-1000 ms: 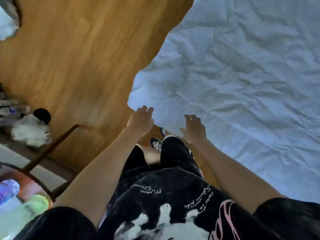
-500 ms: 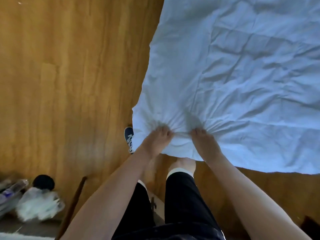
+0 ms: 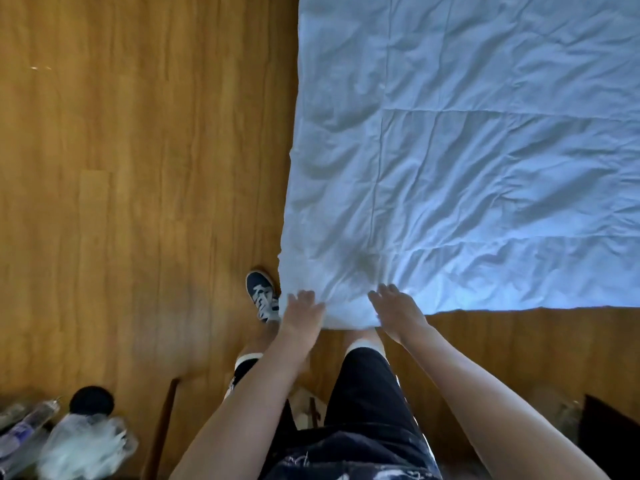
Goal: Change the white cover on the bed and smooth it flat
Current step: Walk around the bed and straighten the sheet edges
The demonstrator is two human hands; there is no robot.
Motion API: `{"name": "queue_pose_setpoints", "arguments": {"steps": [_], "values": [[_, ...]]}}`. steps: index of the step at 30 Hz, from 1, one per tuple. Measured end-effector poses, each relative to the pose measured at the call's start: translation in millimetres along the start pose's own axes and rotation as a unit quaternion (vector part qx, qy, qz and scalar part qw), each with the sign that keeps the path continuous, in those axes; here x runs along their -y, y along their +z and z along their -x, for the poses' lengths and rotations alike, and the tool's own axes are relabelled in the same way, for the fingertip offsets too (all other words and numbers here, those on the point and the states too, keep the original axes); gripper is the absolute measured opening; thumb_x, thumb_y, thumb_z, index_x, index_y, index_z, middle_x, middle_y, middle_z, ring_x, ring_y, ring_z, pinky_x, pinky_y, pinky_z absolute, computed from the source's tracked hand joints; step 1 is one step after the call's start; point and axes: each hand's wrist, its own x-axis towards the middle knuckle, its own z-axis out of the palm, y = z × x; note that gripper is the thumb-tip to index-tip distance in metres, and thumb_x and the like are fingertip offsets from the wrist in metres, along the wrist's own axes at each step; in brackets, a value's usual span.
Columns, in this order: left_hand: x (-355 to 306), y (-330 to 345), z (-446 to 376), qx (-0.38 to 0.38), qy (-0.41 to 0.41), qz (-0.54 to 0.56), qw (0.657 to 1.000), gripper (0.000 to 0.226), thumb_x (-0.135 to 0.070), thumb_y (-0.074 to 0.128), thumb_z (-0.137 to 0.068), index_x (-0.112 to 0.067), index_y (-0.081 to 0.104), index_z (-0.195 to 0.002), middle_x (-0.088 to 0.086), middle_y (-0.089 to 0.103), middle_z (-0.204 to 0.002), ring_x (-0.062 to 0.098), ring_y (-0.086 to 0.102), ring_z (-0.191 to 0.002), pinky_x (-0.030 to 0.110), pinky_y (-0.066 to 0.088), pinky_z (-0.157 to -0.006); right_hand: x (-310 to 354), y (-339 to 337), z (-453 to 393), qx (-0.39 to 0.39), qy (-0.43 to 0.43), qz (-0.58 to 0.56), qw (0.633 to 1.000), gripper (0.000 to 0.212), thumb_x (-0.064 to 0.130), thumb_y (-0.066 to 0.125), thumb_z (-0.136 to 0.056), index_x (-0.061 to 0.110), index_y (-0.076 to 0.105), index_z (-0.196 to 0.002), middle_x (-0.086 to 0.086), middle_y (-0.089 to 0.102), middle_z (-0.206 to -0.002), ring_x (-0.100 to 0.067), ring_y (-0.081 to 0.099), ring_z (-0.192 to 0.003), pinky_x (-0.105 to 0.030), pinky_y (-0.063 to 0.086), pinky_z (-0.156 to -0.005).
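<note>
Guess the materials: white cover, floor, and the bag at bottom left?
Cover: woven cloth, likely cotton, matte; it creases finely and shows stitched seams. Floor: wood or wood-look laminate, slight sheen, plank joints and grain. Bag: thin clear plastic, crinkled and shiny, though blurred.

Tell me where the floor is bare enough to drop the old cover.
Widest bare floor lies left of the white cover, above the shoe. A narrower strip runs below the cover's near edge, right of the right hand. The bottom left is crowded with bottles and a plastic bag.
</note>
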Motion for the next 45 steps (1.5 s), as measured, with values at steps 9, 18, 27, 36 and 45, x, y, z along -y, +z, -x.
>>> {"name": "queue_pose_setpoints", "arguments": {"steps": [9, 18, 27, 36, 45], "values": [[94, -28, 87, -0.025, -0.080, 0.053, 0.995, 0.027, -0.021, 0.044, -0.098, -0.011, 0.048, -0.123, 0.010, 0.051, -0.126, 0.027, 0.050, -0.115, 0.035, 0.040, -0.092, 36, -70, 30, -0.048, 0.086, -0.123, 0.987, 0.036, 0.025, 0.052, -0.096, 0.012, 0.046, -0.129, -0.008, 0.053, -0.124, -0.025, 0.050, -0.116, -0.037, 0.045, -0.093], [206, -75, 187, -0.119, -0.120, 0.216, 0.962, 0.041, -0.026, 0.037, -0.102, -0.012, 0.043, -0.141, 0.006, 0.049, -0.136, 0.024, 0.049, -0.121, 0.036, 0.043, -0.096, 124, -152, 43, -0.009, 0.175, -0.301, 0.937, 0.037, 0.031, 0.053, -0.094, 0.016, 0.051, -0.128, -0.006, 0.059, -0.128, -0.024, 0.055, -0.116, -0.030, 0.041, -0.092], [322, -167, 172, -0.150, -0.128, 0.252, 0.947, 0.036, -0.026, 0.041, -0.101, -0.016, 0.049, -0.135, 0.003, 0.053, -0.132, 0.020, 0.054, -0.115, 0.032, 0.044, -0.090, 176, -275, -23, -0.030, 0.166, -0.408, 0.897, 0.033, 0.032, 0.050, -0.090, 0.020, 0.055, -0.121, -0.001, 0.062, -0.119, -0.021, 0.059, -0.097, -0.031, 0.048, -0.083], [486, -292, 140, -0.126, -0.196, 0.260, 0.937, 0.032, -0.031, 0.042, -0.101, -0.021, 0.051, -0.130, -0.002, 0.057, -0.128, 0.016, 0.059, -0.105, 0.029, 0.047, -0.083, 155, -457, -124, -0.049, 0.190, -0.476, 0.857, 0.028, 0.018, 0.048, -0.093, 0.009, 0.059, -0.117, -0.009, 0.063, -0.115, -0.025, 0.060, -0.103, -0.033, 0.046, -0.090], [649, -443, 81, -0.113, -0.218, 0.247, 0.937, 0.028, -0.030, 0.043, -0.098, -0.020, 0.055, -0.121, 0.000, 0.060, -0.121, 0.017, 0.058, -0.102, 0.028, 0.044, -0.078, 117, -676, -228, -0.098, 0.157, -0.466, 0.865, 0.026, 0.028, 0.052, -0.093, 0.015, 0.059, -0.115, -0.006, 0.061, -0.111, -0.022, 0.057, -0.098, -0.027, 0.042, -0.077]]}}
